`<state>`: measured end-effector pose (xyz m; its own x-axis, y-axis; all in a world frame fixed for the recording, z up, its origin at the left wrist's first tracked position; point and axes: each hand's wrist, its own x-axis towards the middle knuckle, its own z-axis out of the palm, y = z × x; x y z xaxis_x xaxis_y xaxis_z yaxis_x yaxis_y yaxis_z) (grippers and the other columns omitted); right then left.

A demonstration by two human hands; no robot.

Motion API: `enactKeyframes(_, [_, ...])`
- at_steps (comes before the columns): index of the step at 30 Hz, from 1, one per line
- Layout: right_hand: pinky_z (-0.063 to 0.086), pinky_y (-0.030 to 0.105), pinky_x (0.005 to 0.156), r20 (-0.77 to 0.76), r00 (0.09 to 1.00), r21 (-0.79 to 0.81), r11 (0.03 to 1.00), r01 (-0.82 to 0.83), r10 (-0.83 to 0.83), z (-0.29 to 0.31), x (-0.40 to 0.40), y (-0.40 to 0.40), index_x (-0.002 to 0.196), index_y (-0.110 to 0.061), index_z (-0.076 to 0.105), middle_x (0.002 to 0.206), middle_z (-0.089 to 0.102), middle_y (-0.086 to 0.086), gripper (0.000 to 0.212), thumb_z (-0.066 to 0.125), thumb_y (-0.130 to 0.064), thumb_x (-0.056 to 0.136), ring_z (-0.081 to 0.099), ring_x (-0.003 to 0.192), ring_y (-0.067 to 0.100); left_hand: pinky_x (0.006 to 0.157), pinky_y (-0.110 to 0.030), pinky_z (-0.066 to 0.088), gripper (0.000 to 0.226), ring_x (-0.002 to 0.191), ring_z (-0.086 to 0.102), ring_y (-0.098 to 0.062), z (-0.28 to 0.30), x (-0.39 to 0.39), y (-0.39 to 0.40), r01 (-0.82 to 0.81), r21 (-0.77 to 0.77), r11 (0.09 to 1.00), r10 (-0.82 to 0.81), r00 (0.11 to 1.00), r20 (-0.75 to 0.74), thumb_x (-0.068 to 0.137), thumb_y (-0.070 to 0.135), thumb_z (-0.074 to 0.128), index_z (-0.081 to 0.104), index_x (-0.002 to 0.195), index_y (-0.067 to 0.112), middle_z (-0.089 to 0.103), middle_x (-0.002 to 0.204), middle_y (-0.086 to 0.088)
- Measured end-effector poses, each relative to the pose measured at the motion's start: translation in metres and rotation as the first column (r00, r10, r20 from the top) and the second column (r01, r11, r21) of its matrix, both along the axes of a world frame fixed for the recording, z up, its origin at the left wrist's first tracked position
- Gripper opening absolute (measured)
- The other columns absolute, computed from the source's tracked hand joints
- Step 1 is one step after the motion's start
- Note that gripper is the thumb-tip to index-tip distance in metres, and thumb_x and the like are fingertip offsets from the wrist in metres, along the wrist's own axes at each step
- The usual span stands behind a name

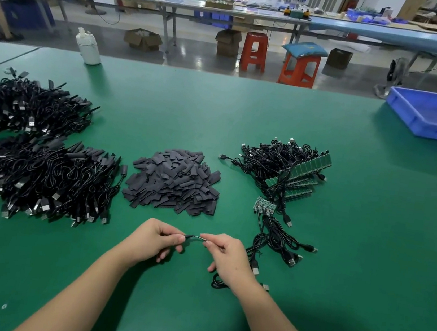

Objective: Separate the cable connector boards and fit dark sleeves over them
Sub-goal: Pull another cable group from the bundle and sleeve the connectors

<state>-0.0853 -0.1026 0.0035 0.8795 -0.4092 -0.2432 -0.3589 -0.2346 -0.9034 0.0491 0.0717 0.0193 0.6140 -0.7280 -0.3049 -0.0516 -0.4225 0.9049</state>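
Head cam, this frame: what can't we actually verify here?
- Piece pinched between left hand and right hand: too small, fingers cover both ends; sleeve seating unreadable.
- Cable pile: cut off by left edge.
- Blue tray: contents hidden by its wall, cut off by right edge.

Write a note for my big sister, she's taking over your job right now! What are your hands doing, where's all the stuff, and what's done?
Left hand pinches a dark sleeve; right hand pinches the small piece meeting it, too hidden to name.
Loose sleeves pile lies mid-table.
Unsleeved boards with cables sit right of it; a small separated group lies nearer.
Black cable heaps on the left look finished.
Left: finish this one, then snap apart and sleeve the right-hand pile.
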Motion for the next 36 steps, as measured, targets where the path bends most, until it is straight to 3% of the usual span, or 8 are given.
enactKeyframes(3, [0.043,0.013,0.052,-0.006,1.000,-0.008,1.000,0.000,0.000,0.000,-0.001,0.001,0.115,-0.034,0.071,0.089,0.067,-0.016,0.023,0.057,-0.024,0.100,0.064,0.050,0.008,0.047,-0.024,0.046,0.011,0.047,0.050,-0.013,0.000,-0.001,-0.001,-0.019,-0.006,1.000,0.019,0.999,-0.048,0.092,0.019,0.068,0.078,0.092,0.016,0.073,0.079,-0.009])
enactKeyframes(6, [0.043,0.012,0.053,0.010,1.000,-0.027,1.000,-0.013,0.014,0.000,-0.001,0.001,0.117,-0.032,0.070,0.100,0.067,-0.014,0.024,0.056,-0.022,0.100,0.064,0.050,0.007,0.051,-0.027,0.050,0.008,0.051,0.053,-0.016,0.002,-0.003,-0.003,-0.060,-0.006,0.998,0.059,0.996,-0.071,0.088,0.018,0.072,0.078,0.089,0.013,0.069,0.073,-0.010])
enactKeyframes(17, [0.053,0.018,0.061,0.049,0.998,-0.031,0.999,-0.029,0.031,0.000,-0.002,0.000,0.116,-0.031,0.071,0.109,0.064,-0.017,0.024,0.057,-0.020,0.099,0.062,0.049,0.007,0.051,-0.024,0.045,0.006,0.048,0.050,-0.016,0.010,-0.007,-0.007,-0.082,0.028,0.996,0.081,0.996,0.032,0.085,0.026,0.076,0.080,0.089,0.024,0.063,0.058,-0.001])
enactKeyframes(28, [0.054,0.020,0.061,0.058,0.998,-0.032,0.999,-0.036,0.038,0.002,-0.003,0.000,0.118,-0.027,0.071,0.110,0.063,-0.015,0.026,0.057,-0.017,0.099,0.060,0.050,0.007,0.052,-0.029,0.050,0.010,0.050,0.050,-0.016,0.005,-0.007,-0.006,-0.055,0.000,0.998,0.055,0.996,-0.073,0.086,0.015,0.074,0.079,0.094,0.015,0.067,0.065,-0.004])
enactKeyframes(36, [0.055,0.025,0.062,0.066,0.997,-0.055,0.997,-0.045,0.048,0.003,-0.004,0.002,0.118,-0.026,0.071,0.113,0.062,-0.014,0.026,0.057,-0.016,0.099,0.057,0.047,0.007,0.053,-0.027,0.051,0.008,0.048,0.054,-0.017,0.007,-0.011,-0.011,-0.010,0.040,0.999,0.008,0.998,0.062,0.085,0.021,0.076,0.080,0.088,0.028,0.066,0.062,-0.004])
